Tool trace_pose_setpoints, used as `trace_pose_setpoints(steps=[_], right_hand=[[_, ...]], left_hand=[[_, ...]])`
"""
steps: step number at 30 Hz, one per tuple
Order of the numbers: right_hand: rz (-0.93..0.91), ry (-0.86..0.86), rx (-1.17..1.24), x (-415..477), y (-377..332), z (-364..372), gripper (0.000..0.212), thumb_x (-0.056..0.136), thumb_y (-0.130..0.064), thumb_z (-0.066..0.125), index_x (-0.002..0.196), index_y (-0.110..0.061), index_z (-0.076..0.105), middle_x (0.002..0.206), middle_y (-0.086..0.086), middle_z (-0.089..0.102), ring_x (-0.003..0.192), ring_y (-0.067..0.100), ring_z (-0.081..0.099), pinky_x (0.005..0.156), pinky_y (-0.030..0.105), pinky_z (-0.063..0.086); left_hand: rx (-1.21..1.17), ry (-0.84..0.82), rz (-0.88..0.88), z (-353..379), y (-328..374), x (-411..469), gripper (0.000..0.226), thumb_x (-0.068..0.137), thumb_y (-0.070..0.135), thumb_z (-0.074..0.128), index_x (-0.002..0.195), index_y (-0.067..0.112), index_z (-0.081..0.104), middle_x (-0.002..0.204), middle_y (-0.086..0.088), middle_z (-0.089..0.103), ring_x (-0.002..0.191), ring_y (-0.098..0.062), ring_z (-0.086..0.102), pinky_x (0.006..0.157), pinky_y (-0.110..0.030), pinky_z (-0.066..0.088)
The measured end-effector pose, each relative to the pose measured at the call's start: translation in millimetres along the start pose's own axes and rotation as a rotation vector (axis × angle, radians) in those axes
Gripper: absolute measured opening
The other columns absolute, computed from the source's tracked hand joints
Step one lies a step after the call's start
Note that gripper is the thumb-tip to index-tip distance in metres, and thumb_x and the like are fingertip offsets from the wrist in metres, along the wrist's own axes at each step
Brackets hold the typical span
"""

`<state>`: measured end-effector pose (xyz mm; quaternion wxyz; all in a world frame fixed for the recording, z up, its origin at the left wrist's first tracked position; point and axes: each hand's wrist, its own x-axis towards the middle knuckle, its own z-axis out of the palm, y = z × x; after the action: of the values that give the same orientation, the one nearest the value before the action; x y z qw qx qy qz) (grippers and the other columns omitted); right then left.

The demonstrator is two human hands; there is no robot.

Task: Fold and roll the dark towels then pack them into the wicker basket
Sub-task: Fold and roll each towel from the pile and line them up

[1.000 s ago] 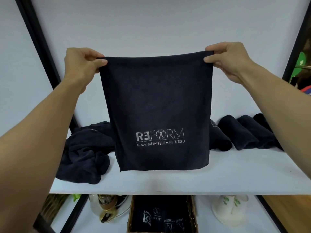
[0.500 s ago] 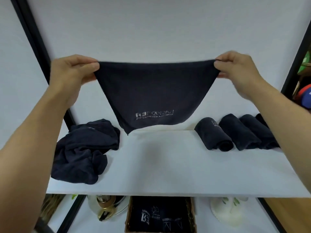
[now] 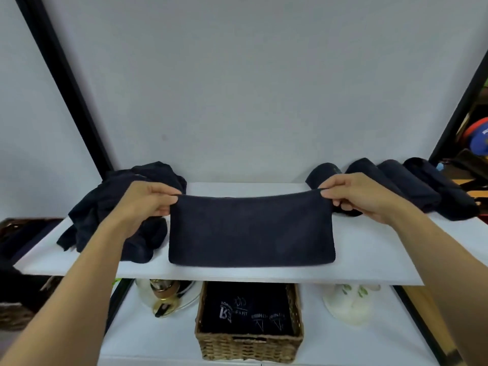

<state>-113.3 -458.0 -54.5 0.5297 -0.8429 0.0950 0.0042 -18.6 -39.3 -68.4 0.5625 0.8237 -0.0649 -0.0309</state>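
Observation:
A dark towel, folded in half, lies on the white shelf with its fold toward me. My left hand pinches its far left corner and my right hand pinches its far right corner, holding that edge slightly raised. A heap of unfolded dark towels sits behind my left hand. Several rolled dark towels lie in a row at the shelf's right end. On the lower shelf stands the wicker basket, with rolled towels showing white logos inside.
Black frame posts rise at both sides of the shelf. On the lower shelf a glass and brass object stands left of the basket and a white floral pot right of it. Another wicker basket sits at far left.
The towel hung in the air from both hands a second ago. It has come down onto the shelf folded in half, logo hidden, and my hands have lowered with it.

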Motion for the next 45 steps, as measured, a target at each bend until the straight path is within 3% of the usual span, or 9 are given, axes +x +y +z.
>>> trace_pose_setpoints(steps=[5, 9, 13, 16, 21, 28, 31, 39, 45], right_hand=[[0.024, 0.21, -0.225, 71.0, 12.3, 20.6, 0.009, 0.09, -0.009, 0.063, 0.096, -0.011, 0.069, 0.072, 0.004, 0.067, 0.054, 0.006, 0.059, 0.059, 0.025, 0.049], [0.11, 0.188, -0.743, 106.6, 31.6, 51.4, 0.025, 0.093, -0.014, 0.058, 0.118, -0.008, 0.06, 0.111, 0.013, 0.064, 0.092, 0.029, 0.063, 0.077, 0.038, 0.052], [-0.162, 0.164, -0.831, 100.9, 34.0, 103.6, 0.045, 0.102, -0.033, 0.046, 0.145, -0.021, 0.042, 0.151, 0.003, 0.039, 0.132, 0.028, 0.045, 0.105, 0.042, 0.037], [-0.251, -0.016, -0.926, 98.6, 44.7, 137.3, 0.054, 0.104, -0.049, 0.026, 0.154, -0.028, 0.025, 0.163, -0.001, 0.017, 0.15, 0.021, 0.012, 0.121, 0.046, 0.008], [-0.123, -0.043, -0.987, 107.3, 68.5, 115.4, 0.062, 0.1, -0.058, 0.008, 0.156, -0.031, 0.013, 0.164, -0.004, 0.011, 0.152, 0.019, 0.004, 0.122, 0.048, 0.0], [-0.114, 0.254, -0.894, 101.2, 63.1, 97.1, 0.033, 0.098, -0.035, 0.042, 0.118, -0.014, 0.057, 0.116, 0.0, 0.061, 0.107, 0.023, 0.055, 0.097, 0.042, 0.037], [-0.022, 0.158, -0.824, 89.8, 43.2, 88.6, 0.026, 0.091, -0.032, 0.053, 0.112, -0.017, 0.049, 0.088, -0.005, 0.057, 0.088, 0.022, 0.057, 0.086, 0.038, 0.042], [0.312, -0.021, -0.254, 16.2, 31.2, 98.4, 0.074, 0.086, -0.03, 0.071, 0.146, -0.02, 0.029, 0.126, 0.004, 0.057, 0.103, 0.022, 0.061, 0.08, 0.034, 0.055], [0.311, -0.067, 0.102, -29.3, 20.8, 132.7, 0.044, 0.092, -0.017, 0.066, 0.124, -0.032, 0.04, 0.106, -0.001, 0.065, 0.056, 0.02, 0.069, 0.052, 0.029, 0.055]], left_hand=[[0.124, 0.148, -0.056, 39.5, -16.0, 82.6, 0.014, 0.085, 0.0, 0.068, 0.092, 0.009, 0.075, 0.093, -0.015, 0.072, 0.079, -0.023, 0.067, 0.073, -0.03, 0.059], [0.453, 0.165, -0.062, 73.0, -41.2, 124.5, 0.013, 0.081, 0.0, 0.065, 0.083, 0.006, 0.076, 0.088, -0.007, 0.071, 0.082, -0.025, 0.064, 0.076, -0.031, 0.051], [0.596, 0.274, 0.065, 104.5, -48.6, 116.1, 0.028, 0.095, 0.017, 0.059, 0.122, 0.012, 0.064, 0.128, -0.012, 0.062, 0.114, -0.03, 0.058, 0.097, -0.039, 0.046], [0.773, -0.029, 0.293, 139.4, -49.4, 79.8, 0.054, 0.1, 0.045, 0.042, 0.148, 0.019, 0.039, 0.155, -0.005, 0.035, 0.145, -0.025, 0.028, 0.119, -0.044, 0.021], [1.058, -0.222, 0.145, 117.7, -76.3, 76.4, 0.071, 0.095, 0.064, 0.009, 0.156, 0.03, 0.007, 0.164, 0.009, 0.003, 0.151, -0.013, -0.002, 0.122, -0.044, 0.001], [1.2, 0.076, 0.004, 96.9, -63.7, 34.1, 0.064, 0.098, 0.047, 0.042, 0.15, 0.015, 0.023, 0.132, -0.016, 0.052, 0.121, -0.037, 0.048, 0.09, -0.047, 0.044], [1.014, -0.102, -0.145, 88.7, -47.8, 50.3, 0.052, 0.093, 0.019, 0.049, 0.141, 0.013, 0.03, 0.119, -0.015, 0.057, 0.101, -0.03, 0.051, 0.076, -0.039, 0.041], [0.955, -0.109, 0.28, 140.6, -10.9, 150.8, 0.05, 0.098, 0.023, 0.052, 0.146, 0.03, 0.038, 0.147, -0.01, 0.037, 0.132, -0.032, 0.032, 0.107, -0.045, 0.026], [0.486, -0.406, 0.438, 154.7, -36.7, 40.0, 0.047, 0.093, 0.05, 0.054, 0.134, 0.027, 0.055, 0.15, 0.003, 0.042, 0.143, -0.012, 0.029, 0.118, -0.04, 0.022]])
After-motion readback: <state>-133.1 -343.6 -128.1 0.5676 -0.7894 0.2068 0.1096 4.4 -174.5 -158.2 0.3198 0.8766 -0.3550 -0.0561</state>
